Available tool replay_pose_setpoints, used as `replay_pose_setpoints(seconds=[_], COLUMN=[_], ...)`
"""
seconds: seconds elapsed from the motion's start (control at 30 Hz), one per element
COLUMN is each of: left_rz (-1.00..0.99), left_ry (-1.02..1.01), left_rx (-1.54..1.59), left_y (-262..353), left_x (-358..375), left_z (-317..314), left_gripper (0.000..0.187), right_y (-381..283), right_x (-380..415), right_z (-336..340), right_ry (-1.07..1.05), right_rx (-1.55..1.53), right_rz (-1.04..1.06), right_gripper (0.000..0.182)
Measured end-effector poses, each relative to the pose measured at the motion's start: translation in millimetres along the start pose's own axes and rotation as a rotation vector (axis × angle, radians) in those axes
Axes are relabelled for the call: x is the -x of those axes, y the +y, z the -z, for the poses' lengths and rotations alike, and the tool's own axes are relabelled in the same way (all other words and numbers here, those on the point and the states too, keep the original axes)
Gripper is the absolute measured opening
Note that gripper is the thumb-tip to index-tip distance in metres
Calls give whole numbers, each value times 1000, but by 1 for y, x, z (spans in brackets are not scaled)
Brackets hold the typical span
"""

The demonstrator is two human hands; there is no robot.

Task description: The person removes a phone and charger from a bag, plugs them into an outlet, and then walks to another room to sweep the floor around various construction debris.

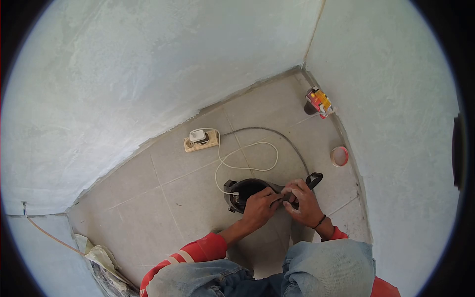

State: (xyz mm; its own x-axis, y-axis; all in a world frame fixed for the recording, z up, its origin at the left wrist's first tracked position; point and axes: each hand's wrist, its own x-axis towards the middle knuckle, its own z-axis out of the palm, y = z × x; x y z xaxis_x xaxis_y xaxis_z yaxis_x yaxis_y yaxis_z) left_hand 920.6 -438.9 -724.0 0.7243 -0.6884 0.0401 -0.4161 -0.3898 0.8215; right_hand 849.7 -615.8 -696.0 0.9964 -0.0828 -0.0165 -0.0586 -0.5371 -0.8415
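My left hand (260, 208) has its fingers closed at the right edge of an open black bag (233, 202) on the tiled floor. Beside it, my right hand (304, 204) is curled, its fingertips meeting the left ones around a small dark piece, perhaps part of the bag; the detail is too small to tell. A dark loop (314, 180) sticks out just above my right hand. Into the bag's left side runs a white cable (216, 173), its plug end resting inside. The bag's contents are mostly in shadow.
A power strip (212, 138) with a white charger (197, 135) lies beyond the bag, with a grey cord (284, 137). By the right wall are a tape roll (339, 156) and a dark cup (310, 108) with colourful packets (319, 101). Crumpled sheeting (101, 260) lies lower left.
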Motion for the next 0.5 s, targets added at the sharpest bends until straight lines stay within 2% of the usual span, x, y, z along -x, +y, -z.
replay_pose_setpoints(seconds=[0.13, 0.17, 0.33, 0.47, 0.5], left_rz=[-123, -121, -108, 18, 14], left_ry=[88, 92, 179, 423, 418], left_rx=[-59, -66, -110, -200, -195], left_y=[-1, 0, -5, -29, -37], left_x=[1, 2, 13, 38, 48], left_z=[0, 2, 25, 52, 56], left_gripper=[16, 15, 13, 12, 12], right_y=[20, 34, 51, 54, 53], right_x=[0, -1, -1, 1, 1], right_z=[-8, -14, -6, 14, 17], right_ry=[-63, -76, -76, -44, -40], right_rx=[219, 304, 290, 360, 364], right_rz=[42, 89, 154, 131, 125], right_gripper=[20, 19, 17, 16, 16])
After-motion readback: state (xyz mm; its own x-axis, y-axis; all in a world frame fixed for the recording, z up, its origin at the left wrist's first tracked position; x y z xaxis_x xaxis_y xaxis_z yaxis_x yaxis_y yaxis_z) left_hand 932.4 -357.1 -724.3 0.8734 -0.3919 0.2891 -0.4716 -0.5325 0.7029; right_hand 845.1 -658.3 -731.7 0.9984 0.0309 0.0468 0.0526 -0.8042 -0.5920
